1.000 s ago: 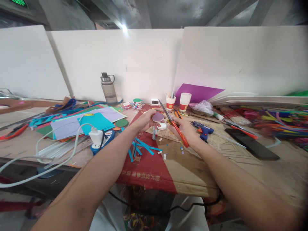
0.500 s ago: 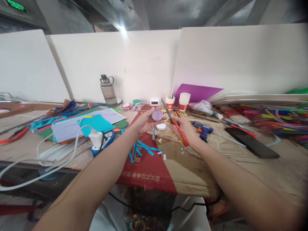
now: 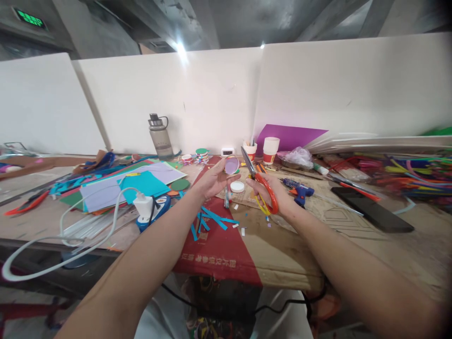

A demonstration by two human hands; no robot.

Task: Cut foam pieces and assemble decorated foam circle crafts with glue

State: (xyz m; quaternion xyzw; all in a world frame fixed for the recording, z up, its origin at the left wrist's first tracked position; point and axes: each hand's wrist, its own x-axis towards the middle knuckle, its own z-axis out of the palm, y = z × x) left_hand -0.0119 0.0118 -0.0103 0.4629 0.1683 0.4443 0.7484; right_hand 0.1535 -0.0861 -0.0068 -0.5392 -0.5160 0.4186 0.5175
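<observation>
Between the fingers of my left hand [image 3: 214, 181] is a round purple disc [image 3: 232, 165], its face turned toward me. A pair of scissors [image 3: 267, 190] with red and yellow handles sits in my right hand [image 3: 277, 190], blades pointing up and away to the left. The blades are apart from the disc. Below and between the hands lies a white round lid [image 3: 237, 187] on the cardboard. Blue paper strips [image 3: 215, 217] and small white scraps are scattered nearer to me.
Coloured paper sheets [image 3: 141, 187], a white charger [image 3: 143, 206] with its cable and a bottle [image 3: 160, 136] are on the left. Paper cups [image 3: 270, 149] stand behind. On the right are a blue glue gun [image 3: 300, 193], a phone [image 3: 370, 209] and pipe cleaners [image 3: 416, 176].
The scissors have turned in my right hand, so the yellow handle now shows below the red one. The disc has tilted slightly in my left hand. The view has shifted a little.
</observation>
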